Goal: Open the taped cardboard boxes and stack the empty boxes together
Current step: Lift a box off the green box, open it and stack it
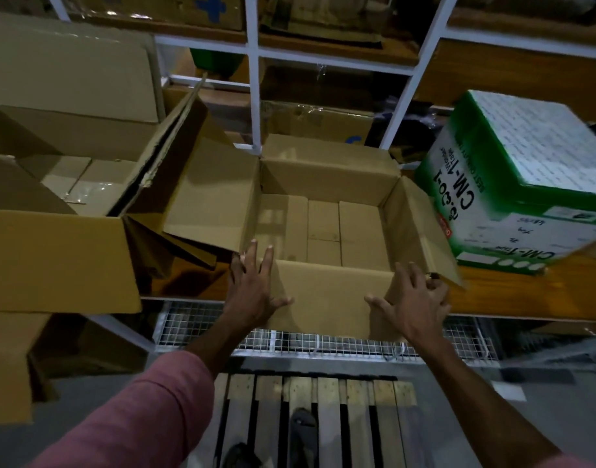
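A brown cardboard box (327, 170) stands open on the wooden shelf, all its flaps spread outward and its inside bare. Its near flap (327, 298) hangs down over the shelf edge. My left hand (252, 288) presses flat with spread fingers on the near left corner of this box. My right hand (414, 298) lies on the near right corner, fingers spread over the edge where the right flap (421, 228) begins. To the left sits a larger open cardboard box (53, 258) with smaller boxes (84, 180) inside it.
A green and white printed carton (526, 184) sits tilted on the shelf at right, close to the open box's right flap. White shelf posts (254, 96) rise behind. A wire mesh basket (323, 342) hangs below the shelf, above a wooden pallet (323, 410) on the floor.
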Demonstrator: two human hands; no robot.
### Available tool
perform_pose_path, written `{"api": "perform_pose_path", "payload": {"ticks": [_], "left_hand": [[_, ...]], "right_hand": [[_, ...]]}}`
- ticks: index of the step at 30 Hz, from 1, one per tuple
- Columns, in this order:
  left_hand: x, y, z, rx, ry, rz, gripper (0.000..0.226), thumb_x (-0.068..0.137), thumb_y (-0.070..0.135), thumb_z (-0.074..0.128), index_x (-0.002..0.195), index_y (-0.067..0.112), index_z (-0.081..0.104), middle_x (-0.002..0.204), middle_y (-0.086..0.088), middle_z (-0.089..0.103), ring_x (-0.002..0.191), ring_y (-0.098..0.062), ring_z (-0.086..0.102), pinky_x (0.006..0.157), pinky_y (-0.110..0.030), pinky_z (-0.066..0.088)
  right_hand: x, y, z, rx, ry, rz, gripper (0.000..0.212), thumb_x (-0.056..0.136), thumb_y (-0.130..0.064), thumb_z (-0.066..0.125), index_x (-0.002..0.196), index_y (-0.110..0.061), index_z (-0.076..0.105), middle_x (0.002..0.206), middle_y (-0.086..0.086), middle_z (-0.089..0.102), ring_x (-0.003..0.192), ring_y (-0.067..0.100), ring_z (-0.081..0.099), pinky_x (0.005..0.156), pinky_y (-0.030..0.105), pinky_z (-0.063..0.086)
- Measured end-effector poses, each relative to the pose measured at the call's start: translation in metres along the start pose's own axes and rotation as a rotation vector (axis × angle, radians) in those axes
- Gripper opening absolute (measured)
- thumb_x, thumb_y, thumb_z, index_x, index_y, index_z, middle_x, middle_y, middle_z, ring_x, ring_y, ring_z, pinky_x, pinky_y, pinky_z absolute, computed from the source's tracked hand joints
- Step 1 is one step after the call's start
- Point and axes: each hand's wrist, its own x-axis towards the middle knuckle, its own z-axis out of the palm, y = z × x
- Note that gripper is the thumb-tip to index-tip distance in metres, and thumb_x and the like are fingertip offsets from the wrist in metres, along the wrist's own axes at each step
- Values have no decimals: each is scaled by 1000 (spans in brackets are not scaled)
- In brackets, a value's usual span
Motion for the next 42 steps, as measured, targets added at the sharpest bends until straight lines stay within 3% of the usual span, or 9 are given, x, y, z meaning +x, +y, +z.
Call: {"api": "perform_pose_path", "payload": {"ticks": [2, 5, 12, 19, 23, 26, 30, 36, 42], "left_hand": [[6, 0, 3, -6, -3, -1, 127, 71, 78, 70, 161, 29, -6, 165, -3, -26, 151, -50, -8, 121, -65, 10], [10, -3, 9, -73, -5, -2, 126, 66, 72, 79, 159, 33, 5, 166, 0, -22, 148, -52, -4, 117, -70, 16], [12, 1, 12, -78, 53, -38, 95, 69, 40, 91, 143, 20, 35, 160, -11, 6, 142, -48, 15, 112, -64, 37], [3, 12, -2, -145, 333, -74, 68, 71, 13, 87, 122, 12, 43, 137, -17, 34, 120, -40, 37, 79, -43, 55], [3, 25, -28, -184, 472, -3, 71, 68, 25, 92, 115, 13, 41, 126, -20, 44, 107, -39, 44, 81, -40, 39], [0, 41, -55, -214, 547, 18, 75, 69, 41, 92, 121, 11, 47, 130, -15, 44, 113, -33, 42, 88, -36, 36], [-5, 67, -98, -246, 592, 47, 75, 71, 39, 90, 126, 14, 46, 139, -9, 36, 124, -30, 33, 102, -45, 40], [-9, 86, -169, -173, 706, 132, 76, 69, 47, 90, 123, 19, 44, 134, -10, 39, 117, -31, 39, 88, -48, 49], [-20, 89, -251, -120, 784, 149, 77, 69, 48, 89, 128, 16, 52, 139, -11, 42, 124, -34, 40, 97, -46, 45]], "right_hand": [[10, 7, 2, 79, -90, -5, 112, 70, -84, 66, 160, -39, 16, 170, -2, 2, 150, 49, 7, 109, 73, 28], [25, 19, 9, 237, -136, -89, 117, 63, -67, 85, 158, -30, 27, 170, 0, -2, 150, 48, 12, 113, 71, 31], [42, 27, 19, 378, 1, -175, 84, 60, -46, 95, 128, -13, 57, 158, 5, 30, 138, 38, 33, 106, 57, 42], [38, 21, -18, 388, 305, -343, 60, 60, -39, 94, 103, -13, 62, 146, 6, 51, 125, 29, 50, 96, 54, 45], [26, 17, -64, 342, 419, -371, 58, 58, -33, 97, 99, -10, 63, 148, 6, 50, 125, 27, 48, 96, 61, 47], [17, 22, -100, 308, 498, -382, 57, 57, -28, 98, 97, -6, 64, 150, 9, 49, 128, 28, 47, 98, 63, 46], [7, 28, -146, 319, 589, -397, 59, 57, -27, 98, 101, -6, 64, 150, 10, 49, 126, 34, 50, 97, 59, 48], [-4, 26, -199, 388, 702, -447, 59, 56, -26, 98, 101, -6, 65, 144, 11, 54, 118, 36, 57, 87, 58, 55], [-17, 0, -248, 506, 762, -495, 57, 62, -26, 95, 106, -5, 65, 141, 12, 54, 122, 31, 53, 92, 53, 53]]}}
